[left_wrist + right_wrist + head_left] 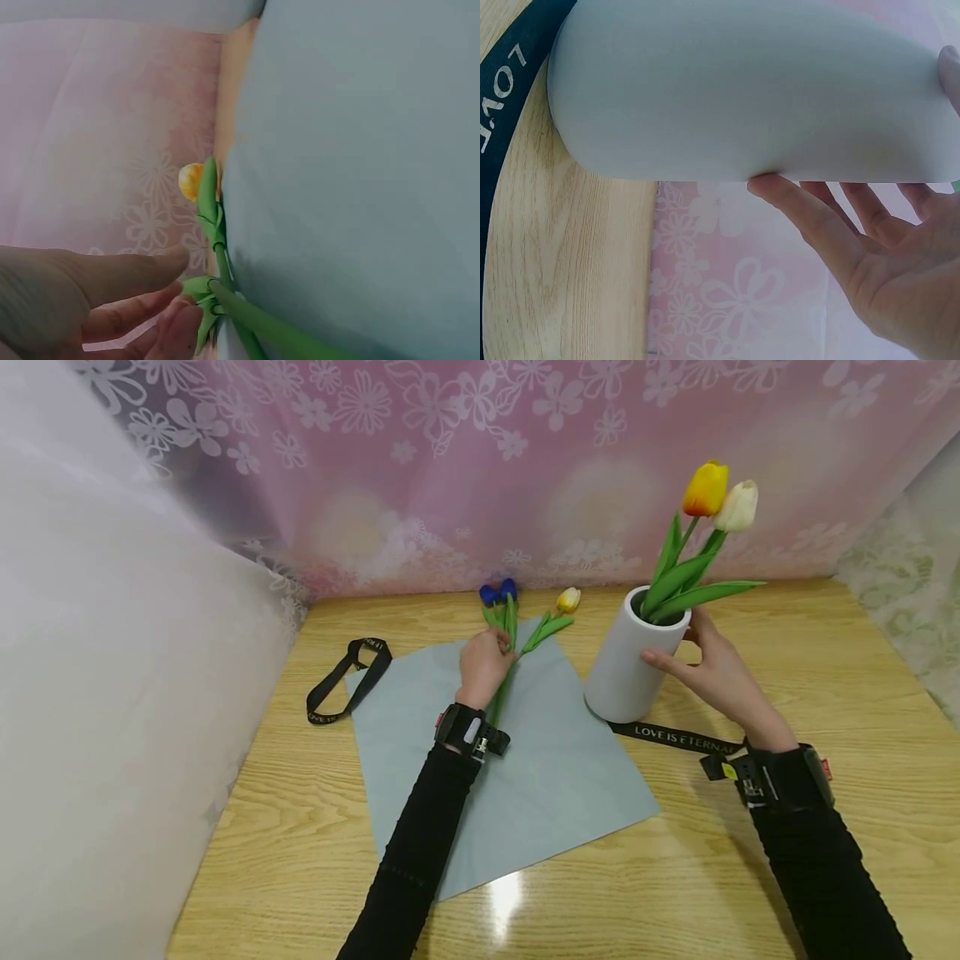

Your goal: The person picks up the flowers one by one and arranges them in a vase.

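My left hand (483, 664) is over the grey-blue wrapping sheet (570, 777), its fingers curled at the green stems of artificial tulips. Two blue tulips (498, 592) and a white-yellow tulip (568, 601) lie with their heads toward the curtain. In the left wrist view, thumb and fingertips close in on a leafy tulip stem (259, 322). My right hand (716, 672) grips a white vase (630, 660), thumb in front and fingers round the far side. A yellow-orange tulip (706, 488) and a white tulip (737, 507) stand in the vase.
A looped black ribbon (366, 681) lies left of the sheet. Another black lettered ribbon (675, 737) runs from the vase's base toward my right wrist. A pink flowered curtain (450, 485) hangs along the back of the wooden table (285, 852).
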Demonstrator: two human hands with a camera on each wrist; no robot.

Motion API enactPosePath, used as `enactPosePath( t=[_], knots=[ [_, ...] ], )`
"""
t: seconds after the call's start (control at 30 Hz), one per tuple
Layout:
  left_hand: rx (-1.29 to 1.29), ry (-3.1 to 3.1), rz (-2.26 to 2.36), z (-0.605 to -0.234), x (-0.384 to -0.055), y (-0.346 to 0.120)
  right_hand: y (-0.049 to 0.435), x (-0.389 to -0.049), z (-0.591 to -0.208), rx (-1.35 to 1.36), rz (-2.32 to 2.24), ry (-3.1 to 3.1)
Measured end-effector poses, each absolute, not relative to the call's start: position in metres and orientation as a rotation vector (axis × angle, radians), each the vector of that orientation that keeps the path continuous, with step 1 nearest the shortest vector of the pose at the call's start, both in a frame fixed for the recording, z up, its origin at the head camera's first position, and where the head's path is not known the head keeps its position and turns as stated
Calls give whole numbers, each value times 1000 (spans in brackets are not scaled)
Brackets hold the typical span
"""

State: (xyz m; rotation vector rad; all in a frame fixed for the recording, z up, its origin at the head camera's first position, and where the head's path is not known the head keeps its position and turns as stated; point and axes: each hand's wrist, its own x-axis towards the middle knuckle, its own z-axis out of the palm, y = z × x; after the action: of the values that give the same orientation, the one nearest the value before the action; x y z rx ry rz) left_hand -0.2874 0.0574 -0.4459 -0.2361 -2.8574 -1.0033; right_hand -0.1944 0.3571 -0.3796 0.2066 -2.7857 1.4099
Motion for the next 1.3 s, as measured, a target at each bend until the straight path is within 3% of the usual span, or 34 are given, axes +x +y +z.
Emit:
enactPosePath(
  t=[0.87, 1.3],
  knots=[
    [-122, -3065, -867, -439, -282, 52, 356, -194, -378, 212, 1404, -2810],
    [-210, -3071, -848, -430, -281, 43, 356, -192, -376, 211, 1412, -2805]
  ],
)
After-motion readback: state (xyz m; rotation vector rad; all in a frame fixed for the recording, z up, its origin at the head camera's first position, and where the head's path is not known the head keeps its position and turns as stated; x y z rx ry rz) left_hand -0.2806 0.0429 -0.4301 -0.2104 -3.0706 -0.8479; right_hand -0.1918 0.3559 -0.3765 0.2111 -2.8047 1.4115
